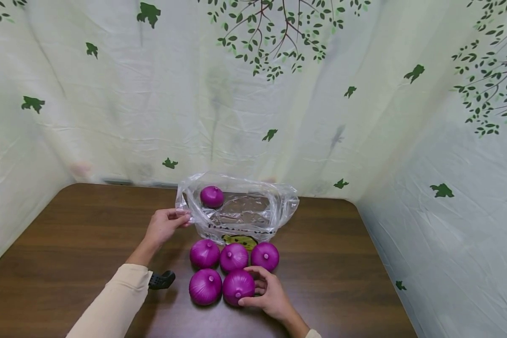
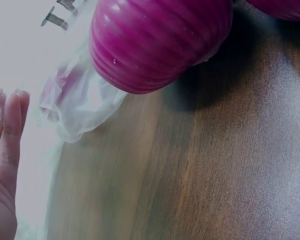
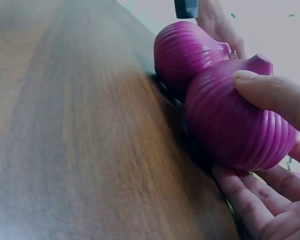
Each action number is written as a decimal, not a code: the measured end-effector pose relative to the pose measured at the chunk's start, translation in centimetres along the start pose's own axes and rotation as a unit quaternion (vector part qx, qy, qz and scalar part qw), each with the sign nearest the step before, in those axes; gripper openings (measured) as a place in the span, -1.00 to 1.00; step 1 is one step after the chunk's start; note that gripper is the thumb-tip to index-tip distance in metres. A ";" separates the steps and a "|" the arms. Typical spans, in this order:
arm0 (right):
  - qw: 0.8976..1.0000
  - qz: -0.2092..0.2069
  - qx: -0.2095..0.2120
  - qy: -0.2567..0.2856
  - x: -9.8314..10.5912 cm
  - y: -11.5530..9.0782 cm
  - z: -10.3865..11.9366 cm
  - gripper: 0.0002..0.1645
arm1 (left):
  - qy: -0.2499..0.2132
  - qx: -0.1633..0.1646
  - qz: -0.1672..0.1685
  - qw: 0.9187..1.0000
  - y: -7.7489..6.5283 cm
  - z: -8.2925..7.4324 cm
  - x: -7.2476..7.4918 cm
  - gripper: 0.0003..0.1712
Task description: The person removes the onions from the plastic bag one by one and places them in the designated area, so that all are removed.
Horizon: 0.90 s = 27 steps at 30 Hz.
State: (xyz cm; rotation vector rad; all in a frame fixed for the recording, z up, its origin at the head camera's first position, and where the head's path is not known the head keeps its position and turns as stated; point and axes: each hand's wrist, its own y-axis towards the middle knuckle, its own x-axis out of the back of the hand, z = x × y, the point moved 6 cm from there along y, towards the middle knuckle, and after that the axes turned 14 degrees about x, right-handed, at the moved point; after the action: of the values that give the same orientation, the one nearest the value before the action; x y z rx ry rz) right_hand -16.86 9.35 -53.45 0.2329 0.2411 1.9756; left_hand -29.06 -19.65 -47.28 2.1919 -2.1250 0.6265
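Note:
A clear plastic bag point(image 1: 284, 202) lies with its mouth spread wide near the table's far edge, one purple onion point(image 1: 212, 196) inside at its left. My left hand point(image 1: 163, 227) pinches the bag's left rim between thumb and fingers; in the left wrist view that hand point(image 2: 2, 165) shows only partly. In front of the bag, several glossy purple onions sit close together in two rows. My right hand point(image 1: 270, 293) grips the front-right onion point(image 1: 238, 286), thumb on the near side and fingers behind. The right wrist view shows this onion point(image 3: 235, 117) tilted in the grasp, its stem end upward.
Left of the held onion sits another front-row onion point(image 1: 205, 286). The back row has a left onion point(image 1: 204, 253), a middle one point(image 1: 234, 257) and a right one point(image 1: 265, 256). A brown wooden table point(image 1: 333, 263) carries everything, with a leaf-patterned curtain point(image 1: 245, 108) behind.

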 end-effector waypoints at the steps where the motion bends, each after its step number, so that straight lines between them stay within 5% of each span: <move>1: 1.000 -0.002 -0.001 -0.005 0.0 0.0 -0.1 -0.21 | 0.001 0.001 0.000 1.000 0.0 0.0 0.0 -0.62; 10: 0.998 -0.008 0.013 -0.068 0.1 -0.1 -0.4 -0.27 | -0.011 0.009 0.004 1.000 0.0 0.2 0.0 -0.62; 27: 0.995 0.011 0.033 -0.094 -0.1 -0.4 -0.4 -0.23 | -0.017 0.003 0.006 1.000 -0.1 0.2 -0.1 -0.63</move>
State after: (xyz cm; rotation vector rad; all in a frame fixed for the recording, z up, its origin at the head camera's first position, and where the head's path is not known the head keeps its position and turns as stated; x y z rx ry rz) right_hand -16.58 9.36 -53.92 0.4626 0.1826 1.9544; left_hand -28.94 -19.63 -47.51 2.2109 -2.1565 0.6000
